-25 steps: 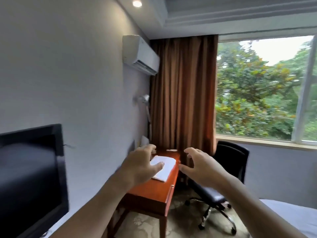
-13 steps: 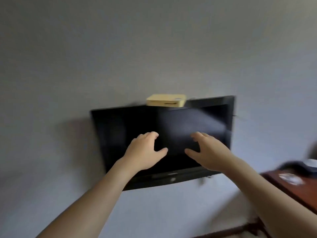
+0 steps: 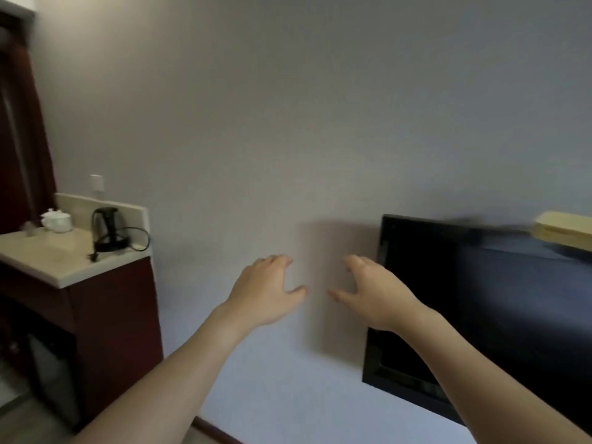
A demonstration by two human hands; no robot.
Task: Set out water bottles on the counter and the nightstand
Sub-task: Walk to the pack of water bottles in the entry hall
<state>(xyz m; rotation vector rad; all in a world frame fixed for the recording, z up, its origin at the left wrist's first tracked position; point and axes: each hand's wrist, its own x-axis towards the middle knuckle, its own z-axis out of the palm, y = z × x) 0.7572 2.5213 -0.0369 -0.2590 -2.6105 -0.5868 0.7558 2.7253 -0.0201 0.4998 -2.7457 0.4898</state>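
My left hand (image 3: 264,290) and my right hand (image 3: 376,293) are held out in front of me at chest height, fingers spread and curled, with nothing in either. They hang before a bare grey wall. A cream-topped counter (image 3: 61,262) on a dark red cabinet stands at the left, well apart from my left hand. No water bottle and no nightstand are in view.
On the counter stand a black electric kettle (image 3: 107,229) with its cord and a white teapot (image 3: 57,221). A white wall socket (image 3: 96,183) sits above it. A black wall-mounted TV (image 3: 480,315) with a yellow box (image 3: 563,232) on top fills the right.
The view has swung left, from the window and desk past the TV to the counter. The TV has slid to the right edge. Both hands stay open in the same pose.
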